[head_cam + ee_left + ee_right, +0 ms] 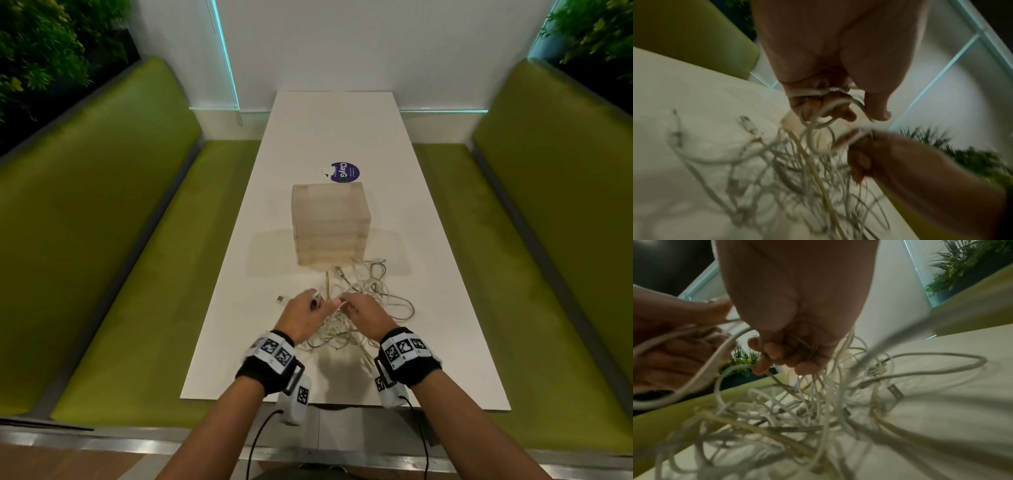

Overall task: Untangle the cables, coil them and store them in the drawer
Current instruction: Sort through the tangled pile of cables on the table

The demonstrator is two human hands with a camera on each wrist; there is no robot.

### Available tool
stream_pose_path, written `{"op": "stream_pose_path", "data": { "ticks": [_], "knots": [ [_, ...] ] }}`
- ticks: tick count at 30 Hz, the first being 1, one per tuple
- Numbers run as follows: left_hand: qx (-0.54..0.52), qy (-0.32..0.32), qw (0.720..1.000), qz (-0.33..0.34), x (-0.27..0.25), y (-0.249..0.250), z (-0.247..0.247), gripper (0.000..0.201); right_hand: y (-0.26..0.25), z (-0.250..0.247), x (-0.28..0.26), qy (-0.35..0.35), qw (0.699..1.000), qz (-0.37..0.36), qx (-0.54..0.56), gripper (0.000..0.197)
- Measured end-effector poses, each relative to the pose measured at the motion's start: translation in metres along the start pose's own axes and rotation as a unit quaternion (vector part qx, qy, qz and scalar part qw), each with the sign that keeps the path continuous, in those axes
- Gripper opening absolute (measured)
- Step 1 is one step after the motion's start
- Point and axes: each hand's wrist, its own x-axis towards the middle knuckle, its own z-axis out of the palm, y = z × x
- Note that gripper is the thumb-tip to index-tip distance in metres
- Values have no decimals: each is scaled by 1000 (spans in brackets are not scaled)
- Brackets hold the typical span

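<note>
A tangle of white cables [356,308] lies on the white table [445,325] in front of a pale wooden drawer box [330,226]. My left hand [308,313] grips a few loops of cable [818,110] wound round its fingers. Close beside it, my right hand [359,310] clutches a bunch of cables [813,374] and lifts them off the table. The rest of the tangle [787,426] hangs and spreads below both hands. The box's drawers look closed.
A small plug piece [280,298] lies on the table left of my left hand. A purple round sticker [345,172] sits behind the box. Green benches [137,274] flank the table on both sides.
</note>
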Motion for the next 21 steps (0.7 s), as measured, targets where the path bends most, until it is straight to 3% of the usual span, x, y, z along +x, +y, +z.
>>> {"op": "stream_pose_path", "data": {
  "ticks": [5, 9, 13, 16, 18, 21],
  "knots": [
    [28, -11, 999, 31, 7, 4, 14, 21, -1, 1, 1, 10, 999, 33, 26, 20],
    [20, -9, 997, 69, 5, 4, 5, 24, -3, 0, 0, 1, 999, 33, 4, 21],
    [-123, 64, 988, 74, -7, 22, -16, 38, 9, -5, 4, 11, 997, 75, -5, 25],
    [-282, 145, 947, 43, -16, 28, -41, 28, 20, -8, 2, 33, 995, 96, -18, 30],
    [-298, 178, 937, 35, -19, 21, -51, 29, 18, -8, 0, 31, 995, 90, -28, 31],
    [-220, 155, 962, 32, -12, 8, -43, 34, 3, -6, -1, 11, 997, 73, -32, 32]
  ]
}}
